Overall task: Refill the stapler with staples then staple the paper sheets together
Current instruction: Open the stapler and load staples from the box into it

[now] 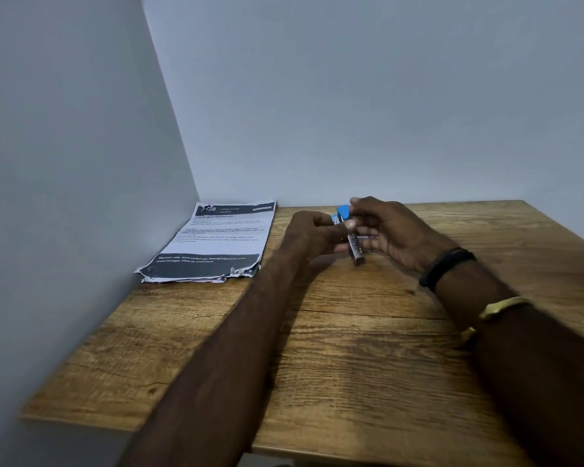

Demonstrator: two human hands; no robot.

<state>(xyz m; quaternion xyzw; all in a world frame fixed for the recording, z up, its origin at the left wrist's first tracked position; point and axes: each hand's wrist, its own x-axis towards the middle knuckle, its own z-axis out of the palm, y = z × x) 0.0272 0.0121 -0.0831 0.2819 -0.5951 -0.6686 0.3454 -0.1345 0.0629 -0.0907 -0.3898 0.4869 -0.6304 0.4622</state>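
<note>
With both hands' fingers (349, 224) closed on the stapler (351, 239), we hold it level above the surface (351, 348) while loading.

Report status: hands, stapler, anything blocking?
Left hand and right hand both grip blue stapler above table. Paper sheets unstapled, far left. Nothing blocking.
</note>
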